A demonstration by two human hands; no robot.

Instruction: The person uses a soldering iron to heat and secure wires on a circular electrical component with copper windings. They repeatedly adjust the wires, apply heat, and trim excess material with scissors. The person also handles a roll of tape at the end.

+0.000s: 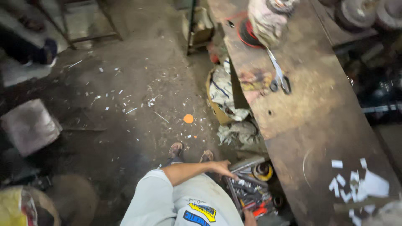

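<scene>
My left hand [222, 168] reaches across my body to a crate of metal tools [251, 188] under the bench. Its fingers are spread and rest on a grey metal bar [247, 163]; I cannot tell whether they grip it. Beside the bar lies a round yellow-rimmed part [263, 171]. Only a small part of my right hand [250, 218] shows at the bottom edge, next to red-handled tools, with its fingers hidden. My sandalled feet [176, 148] stand on the dirty floor.
A long rusty workbench [301, 125] runs along the right, holding scissors [279, 79], a wound spool [264, 19] and white paper scraps [356, 184]. A box of rags [224, 94] stands under it. The floor has an orange disc [188, 119], a grey block [29, 125] and a yellow sack [14, 207].
</scene>
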